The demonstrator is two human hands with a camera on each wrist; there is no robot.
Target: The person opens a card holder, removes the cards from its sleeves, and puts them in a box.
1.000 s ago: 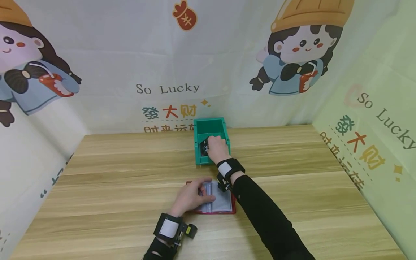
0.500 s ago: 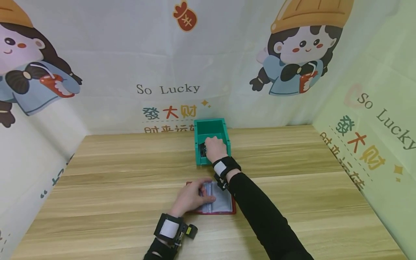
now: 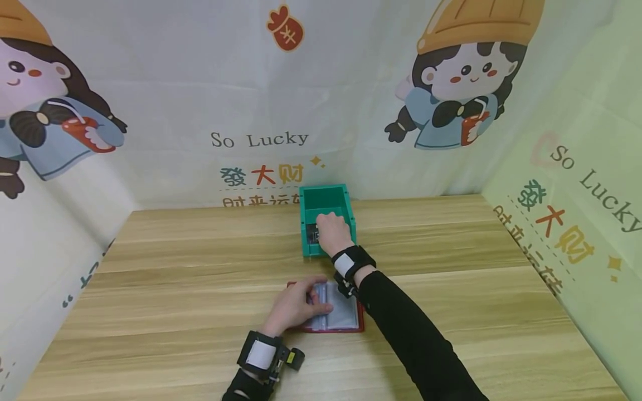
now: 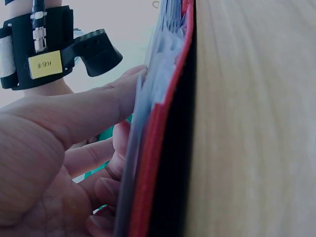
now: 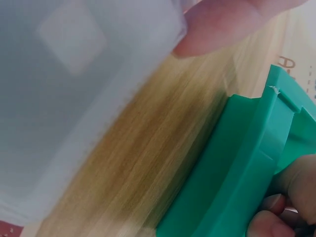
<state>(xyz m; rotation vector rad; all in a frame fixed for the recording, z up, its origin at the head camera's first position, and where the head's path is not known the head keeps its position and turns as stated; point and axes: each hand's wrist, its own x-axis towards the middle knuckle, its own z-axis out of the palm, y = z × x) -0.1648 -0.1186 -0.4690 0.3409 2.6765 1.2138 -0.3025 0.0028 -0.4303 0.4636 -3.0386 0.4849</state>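
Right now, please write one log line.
left hand: touching open booklet | right hand: in green box | black object: in box

In the head view, the light is bright and quite even; a soft shadow lies on the light-brown wooden tabletop (image 3: 200,278) beside the black fabric sleeve (image 3: 413,334). The left wrist view is cooler, with washed-out upper part. In the right wrist view, the close translucent plastic sheet (image 5: 89,113) is blurred.

Head view: high, forward-down; wrist views: close; head, right share bin (image 5: 237,165).
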